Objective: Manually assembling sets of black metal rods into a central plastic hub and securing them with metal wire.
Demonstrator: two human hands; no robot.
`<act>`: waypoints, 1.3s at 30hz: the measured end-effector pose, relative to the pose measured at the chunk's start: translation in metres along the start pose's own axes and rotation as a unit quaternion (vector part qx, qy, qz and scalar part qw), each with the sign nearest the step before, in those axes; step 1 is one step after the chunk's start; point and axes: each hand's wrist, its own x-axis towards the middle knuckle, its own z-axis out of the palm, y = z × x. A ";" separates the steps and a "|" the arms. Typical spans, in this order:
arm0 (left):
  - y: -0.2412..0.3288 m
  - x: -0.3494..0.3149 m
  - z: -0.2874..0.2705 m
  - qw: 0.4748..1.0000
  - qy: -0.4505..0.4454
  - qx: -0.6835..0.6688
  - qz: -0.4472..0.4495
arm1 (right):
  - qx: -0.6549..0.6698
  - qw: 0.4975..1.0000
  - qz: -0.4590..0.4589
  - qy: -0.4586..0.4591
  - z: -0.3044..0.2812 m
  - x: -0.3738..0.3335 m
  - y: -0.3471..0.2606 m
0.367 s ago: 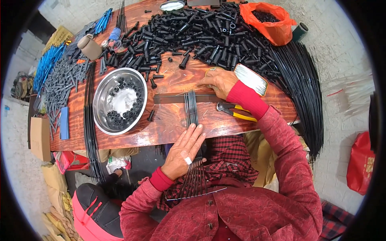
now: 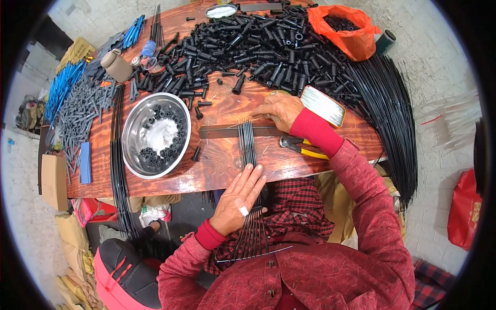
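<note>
My left hand (image 2: pixel 238 200) lies across a flat row of thin black rods (image 2: pixel 248 147) at the table's near edge. Its fingers are stretched together on top, and the thumb tip shows past the rods' other side, so the row is held between them. Below this hand the rods fan out over my lap to a thin pale crossbar (image 2: pixel 253 254). The far rod ends rest over a dark flat bar (image 2: pixel 217 131). Beside those ends is my right hand (image 2: pixel 281 111), its fingers drawn together and pointing left. Whatever is between those fingertips is too small to make out.
Yellow-handled pliers (image 2: pixel 313 153) and a tin of thin pale pins (image 2: pixel 323 107) lie near my right hand. A steel bowl (image 2: pixel 125 139) of black tubular pieces stands left. Beyond are heaped black parts (image 2: pixel 243 49), an orange bag (image 2: pixel 356 41) and long black rods (image 2: pixel 387 103).
The whole view has shifted slightly, with the table lower in it. My right fingertips are a little closer to the rods' far ends. My left hand keeps its hold on the row.
</note>
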 end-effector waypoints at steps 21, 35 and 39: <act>-0.004 -0.002 0.007 1.000 0.000 0.022 -0.002 | 0.007 1.000 0.005 -0.002 -0.001 -0.001 0.006; -0.004 -0.001 0.007 1.000 0.003 0.007 -0.002 | 0.009 1.000 -0.002 0.011 0.005 -0.001 0.011; -0.003 0.000 0.007 1.000 0.003 0.003 -0.002 | 0.010 1.000 -0.005 0.012 0.004 -0.002 0.009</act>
